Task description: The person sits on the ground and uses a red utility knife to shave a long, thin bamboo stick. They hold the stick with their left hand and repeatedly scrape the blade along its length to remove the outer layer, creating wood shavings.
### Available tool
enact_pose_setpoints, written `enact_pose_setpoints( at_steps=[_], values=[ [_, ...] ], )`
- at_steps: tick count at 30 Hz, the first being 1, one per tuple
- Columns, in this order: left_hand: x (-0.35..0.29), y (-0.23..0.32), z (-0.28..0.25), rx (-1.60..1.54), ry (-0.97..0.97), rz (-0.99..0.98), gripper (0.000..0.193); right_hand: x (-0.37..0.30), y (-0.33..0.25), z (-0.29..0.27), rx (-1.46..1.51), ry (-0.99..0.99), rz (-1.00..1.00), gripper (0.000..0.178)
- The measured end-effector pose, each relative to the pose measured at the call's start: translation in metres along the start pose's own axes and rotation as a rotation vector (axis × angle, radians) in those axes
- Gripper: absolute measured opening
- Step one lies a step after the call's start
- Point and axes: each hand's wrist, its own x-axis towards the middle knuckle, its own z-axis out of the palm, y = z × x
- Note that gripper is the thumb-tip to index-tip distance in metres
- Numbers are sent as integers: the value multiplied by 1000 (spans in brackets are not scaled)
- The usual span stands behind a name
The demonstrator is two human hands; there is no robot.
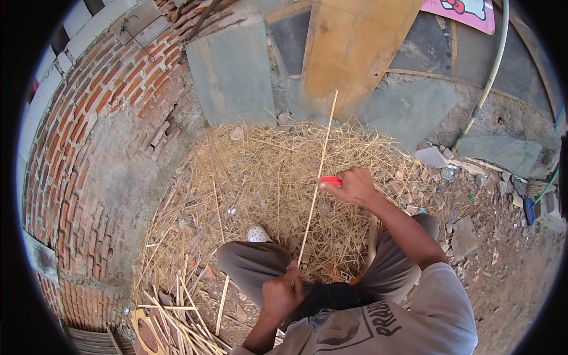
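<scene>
A long thin strip of pale bamboo or wood (328, 136) slants upward from my lap, away from me. Its lower end is gripped in my left hand (283, 296), fingers closed, close to my left thigh. Farther along, my right hand (354, 186) is closed around a small red tool (331, 180) that meets the strip, thumb beside it. The red part looks like a handle; no blade can be made out. The strip's far end sticks out free past my right hand.
Dry shavings (260, 160) cover the ground before me. More strips (177, 322) lie piled at lower left. A brick wall (89, 148) rises on the left. Ahead lean a grey-green panel (234, 77) and a brown board (355, 47). Stone rubble (464, 236) lies to the right.
</scene>
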Motion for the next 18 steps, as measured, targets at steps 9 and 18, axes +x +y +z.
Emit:
enact_pose_setpoints(
  at_steps=[9, 18],
  values=[
    [-17, -12, 5, -21, 39, -1, 36, -25, -35, 2, 82, -19, -180, 81],
    [-6, -19, 4, 27, 41, -9, 42, -31, -43, 16, 123, -45, -221, 77]
  ],
)
